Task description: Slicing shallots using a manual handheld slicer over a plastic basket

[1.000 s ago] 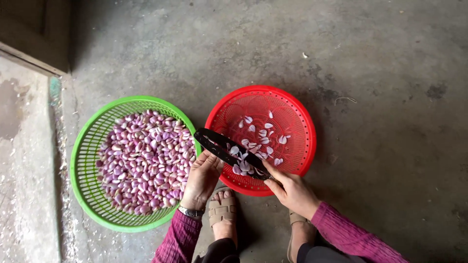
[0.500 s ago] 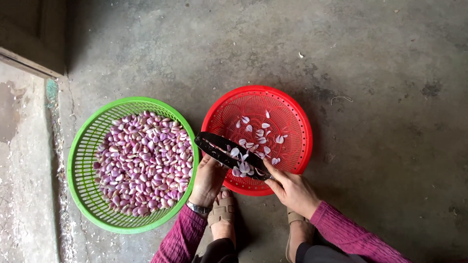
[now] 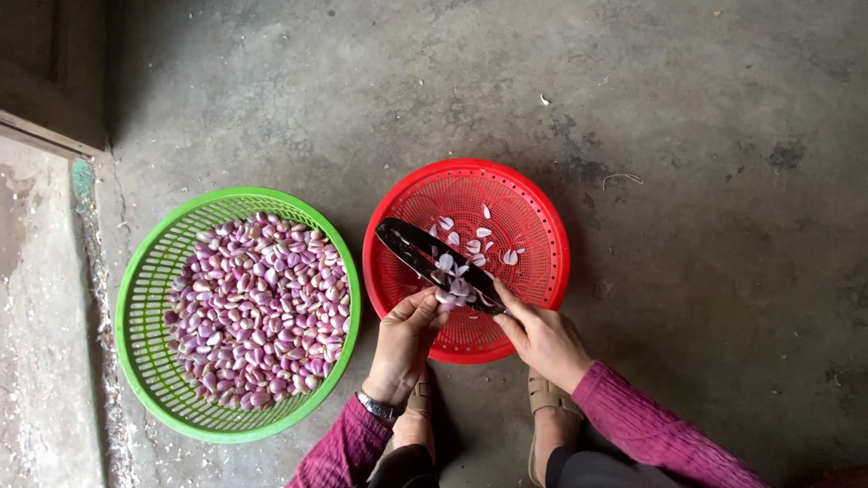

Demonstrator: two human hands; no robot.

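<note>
No packages, labels, signs or screens in view.

A: Green basket (image 3: 145, 298), left side, heaped with purple shallot cloves (image 3: 258, 312).
B: Grey concrete floor (image 3: 723, 226) beneath, stained. Pale raised slab (image 3: 41, 361) along left edge, dark wooden door frame (image 3: 54, 72) above it.
</note>
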